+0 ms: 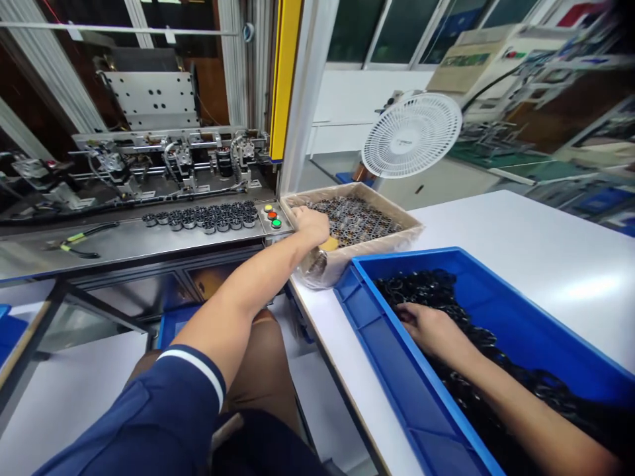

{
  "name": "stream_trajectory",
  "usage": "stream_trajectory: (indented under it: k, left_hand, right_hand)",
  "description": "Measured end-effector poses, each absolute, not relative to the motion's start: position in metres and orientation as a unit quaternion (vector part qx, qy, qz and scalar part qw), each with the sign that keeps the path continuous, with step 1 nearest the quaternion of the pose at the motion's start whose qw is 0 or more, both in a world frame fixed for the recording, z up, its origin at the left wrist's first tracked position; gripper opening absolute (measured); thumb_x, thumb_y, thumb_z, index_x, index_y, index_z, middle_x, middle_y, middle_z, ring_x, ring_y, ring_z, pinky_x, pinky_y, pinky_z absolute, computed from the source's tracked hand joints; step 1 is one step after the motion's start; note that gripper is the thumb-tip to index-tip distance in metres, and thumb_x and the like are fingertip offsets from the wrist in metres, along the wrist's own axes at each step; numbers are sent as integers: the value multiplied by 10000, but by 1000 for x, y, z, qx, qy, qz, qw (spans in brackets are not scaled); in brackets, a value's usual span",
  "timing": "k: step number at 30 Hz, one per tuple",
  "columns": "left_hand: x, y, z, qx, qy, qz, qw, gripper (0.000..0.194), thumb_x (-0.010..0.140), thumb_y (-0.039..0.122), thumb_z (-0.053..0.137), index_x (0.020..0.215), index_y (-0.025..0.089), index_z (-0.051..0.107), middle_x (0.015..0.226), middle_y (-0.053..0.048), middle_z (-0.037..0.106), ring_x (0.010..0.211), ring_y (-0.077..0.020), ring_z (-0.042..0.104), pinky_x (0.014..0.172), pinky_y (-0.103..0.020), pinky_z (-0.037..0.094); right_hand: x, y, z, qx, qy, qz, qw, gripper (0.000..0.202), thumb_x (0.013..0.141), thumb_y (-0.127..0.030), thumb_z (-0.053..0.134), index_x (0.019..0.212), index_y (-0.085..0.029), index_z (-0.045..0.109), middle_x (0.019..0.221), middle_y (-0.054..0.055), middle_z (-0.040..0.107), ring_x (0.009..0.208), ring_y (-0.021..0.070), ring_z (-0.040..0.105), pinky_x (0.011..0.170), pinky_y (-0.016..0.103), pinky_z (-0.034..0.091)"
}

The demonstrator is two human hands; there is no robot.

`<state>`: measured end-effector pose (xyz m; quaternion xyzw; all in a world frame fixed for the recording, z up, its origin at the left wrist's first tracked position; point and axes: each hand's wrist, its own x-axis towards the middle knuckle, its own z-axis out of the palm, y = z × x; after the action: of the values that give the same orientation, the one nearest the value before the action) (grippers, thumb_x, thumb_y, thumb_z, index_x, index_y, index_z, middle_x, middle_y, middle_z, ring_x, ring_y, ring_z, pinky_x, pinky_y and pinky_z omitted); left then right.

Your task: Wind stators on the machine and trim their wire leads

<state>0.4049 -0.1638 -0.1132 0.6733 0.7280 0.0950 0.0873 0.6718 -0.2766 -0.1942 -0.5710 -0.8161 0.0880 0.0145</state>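
Observation:
My left hand [312, 225] reaches across to the near left corner of a plastic-lined cardboard box [372, 248]. Its fingers are curled downward, and what they hold, if anything, is hidden. Dark and metallic round parts [360, 218] fill the box in rows, with a bit of yellowish card [329, 244] beside my wrist. Inside a large blue bin [526, 304], my right hand [431, 327] dips into a heap of glossy black ring-like parts [421, 285]. The fingers of that hand are bent together among the rings; their tips are partly hidden.
Several black-and-silver round parts [208, 217] stand on the machine's metal ledge, near a button panel [272, 217] and green-handled pliers [79, 238]. Machine fixtures [183, 162] line the back. A white fan [413, 135] stands behind the box, and a white table [496, 221] carries the bin.

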Motion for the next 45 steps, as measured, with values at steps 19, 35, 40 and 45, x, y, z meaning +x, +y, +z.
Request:
stream_trajectory:
  k: [19,35,40,45]
  left_hand:
    - [357,-364,-135,632,322,499,498,454,798,341,744,1189,188,573,1188,-127,704,861,-165,714,777,-314,587]
    - [388,-389,-128,491,280,487,666,478,536,41,884,973,195,765,892,-24,782,815,-167,737,780,-265,608]
    - [390,-392,-126,488,276,478,676,458,538,76,893,961,186,758,883,-26,778,805,-168,735,770,-269,607]
    - [388,-393,-128,499,286,500,647,509,534,95,901,1006,182,733,926,-42,779,869,-185,734,817,-284,596]
  right_hand:
    - [594,-365,-106,-315,-836,72,443,80,856,-185,691,869,-178,613,978,106,705,914,194,682,799,337,574]
    - [580,-381,-124,-220,-842,4,493,311,841,-242,731,1099,-165,576,930,89,655,845,195,634,702,334,556]
    - [579,-382,-123,-215,-843,1,493,303,857,-235,706,1124,-180,571,923,82,662,836,198,646,680,337,559]
    - [581,-383,-118,-204,-863,-2,462,327,878,-187,660,1186,-187,550,983,92,659,919,210,659,723,365,585]
